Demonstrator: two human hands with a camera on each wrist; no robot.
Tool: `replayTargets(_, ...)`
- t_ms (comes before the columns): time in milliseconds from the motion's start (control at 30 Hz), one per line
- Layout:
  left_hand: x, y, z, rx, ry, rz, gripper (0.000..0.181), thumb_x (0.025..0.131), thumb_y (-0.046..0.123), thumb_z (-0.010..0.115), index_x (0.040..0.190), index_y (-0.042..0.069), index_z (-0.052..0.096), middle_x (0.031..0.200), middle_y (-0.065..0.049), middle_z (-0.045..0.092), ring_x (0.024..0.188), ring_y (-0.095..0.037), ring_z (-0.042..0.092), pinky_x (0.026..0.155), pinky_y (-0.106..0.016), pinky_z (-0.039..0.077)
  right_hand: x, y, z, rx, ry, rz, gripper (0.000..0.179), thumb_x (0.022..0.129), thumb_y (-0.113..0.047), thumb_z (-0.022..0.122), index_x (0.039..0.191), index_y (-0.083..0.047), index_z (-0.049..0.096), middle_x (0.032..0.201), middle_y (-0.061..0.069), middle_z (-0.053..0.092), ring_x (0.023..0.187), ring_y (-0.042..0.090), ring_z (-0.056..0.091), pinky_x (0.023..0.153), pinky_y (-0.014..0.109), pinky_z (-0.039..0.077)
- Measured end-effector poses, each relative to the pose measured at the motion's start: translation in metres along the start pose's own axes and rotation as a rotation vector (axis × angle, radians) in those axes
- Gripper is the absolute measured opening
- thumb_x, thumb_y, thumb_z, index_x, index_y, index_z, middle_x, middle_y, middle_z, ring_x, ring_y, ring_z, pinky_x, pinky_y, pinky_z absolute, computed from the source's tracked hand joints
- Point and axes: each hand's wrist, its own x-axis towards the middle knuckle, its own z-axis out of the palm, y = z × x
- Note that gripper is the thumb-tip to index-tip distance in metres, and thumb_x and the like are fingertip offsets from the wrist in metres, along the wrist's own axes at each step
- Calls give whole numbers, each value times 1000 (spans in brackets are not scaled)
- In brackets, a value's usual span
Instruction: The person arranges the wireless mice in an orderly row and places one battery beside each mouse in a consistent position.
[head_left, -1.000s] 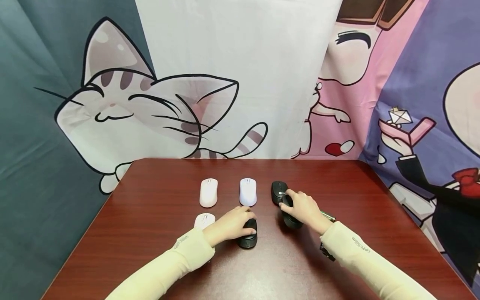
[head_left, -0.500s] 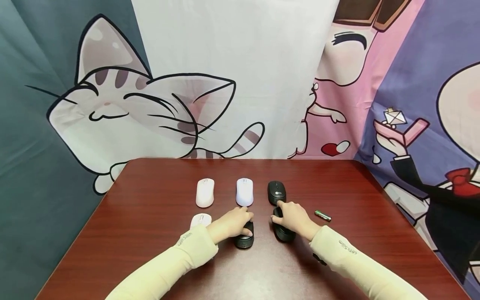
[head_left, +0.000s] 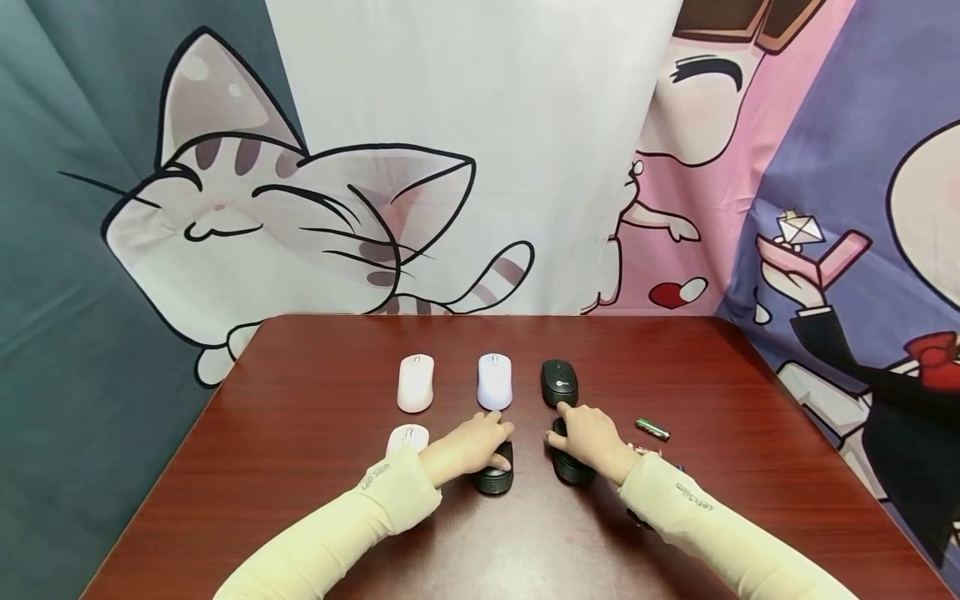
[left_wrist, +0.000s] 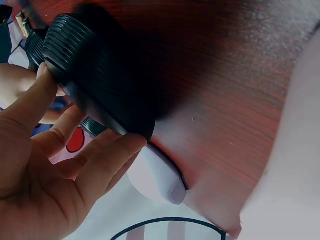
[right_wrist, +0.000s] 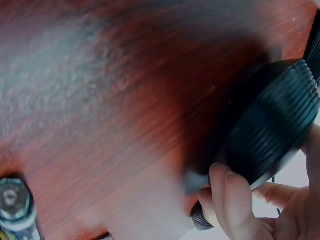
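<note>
In the head view my left hand [head_left: 472, 442] holds a black computer mouse [head_left: 492, 481] near the middle of the table. The left wrist view shows thumb and fingers along the two sides of this black mouse [left_wrist: 102, 75], its ribbed end upward. A second black mouse [head_left: 572, 468] is in my right hand [head_left: 592, 439], to the right of the first. Fingers grip its sides in the right wrist view, where the ribbed end of that mouse [right_wrist: 272, 127] shows. Just beyond the right hand's fingertips lies a third black mouse [head_left: 559, 382] with a pale logo.
A white mouse [head_left: 416, 383] and a pale lavender mouse [head_left: 495, 382] lie in the back row. Another white mouse [head_left: 408, 439] is partly behind the left sleeve. Right of the right hand are a green battery [head_left: 652, 429] and a reddish battery-like cylinder [head_left: 643, 450].
My right hand has drawn its mouse toward me and slightly left, straightening it in front of the far black mouse. Batteries beside the wrist have come into view. The left hand stays nearly still.
</note>
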Motion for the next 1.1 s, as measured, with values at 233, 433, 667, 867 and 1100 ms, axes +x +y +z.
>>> replayTargets(233, 0, 1, -1, 14, -6, -4, 37, 78, 36, 71, 100, 9, 58, 95, -7, 53, 82, -22, 53, 68, -31, 48, -4, -4, 2, -25, 31, -10, 35, 71, -33, 72, 89, -6, 59, 67, 17, 63, 60, 34, 62, 51, 43, 47)
replayTargets(433, -1, 1, -2, 10, 1, -15, 37, 77, 35, 72, 99, 9, 58, 94, -6, 53, 83, -24, 54, 67, -33, 48, -8, -8, 2, -47, 88, -52, 32, 71, -31, 71, 87, -5, 60, 65, 15, 62, 60, 33, 62, 51, 43, 47)
replayTargets(667, -3, 1, -3, -5, -5, -20, 37, 77, 35, 71, 100, 9, 58, 95, -7, 53, 85, -24, 54, 68, -33, 49, -12, -11, 3, -79, 105, -63, 30, 75, -31, 71, 83, -5, 58, 64, 13, 62, 61, 31, 63, 51, 42, 47)
replayTargets(867, -3, 2, -2, 15, -4, -18, 38, 78, 36, 70, 101, 8, 58, 97, -8, 53, 86, -25, 54, 68, -35, 50, -14, -12, 5, -116, 117, -78, 32, 76, -33, 71, 83, -5, 59, 65, 14, 63, 62, 31, 63, 50, 42, 48)
replayTargets(1100, -4, 3, 0, 49, -5, -31, 38, 79, 38, 69, 103, 10, 58, 99, -7, 55, 88, -24, 55, 68, -35, 51, -16, -13, 3, -173, 126, -65, 39, 79, -42, 70, 87, -5, 61, 62, 14, 62, 57, 29, 63, 46, 39, 48)
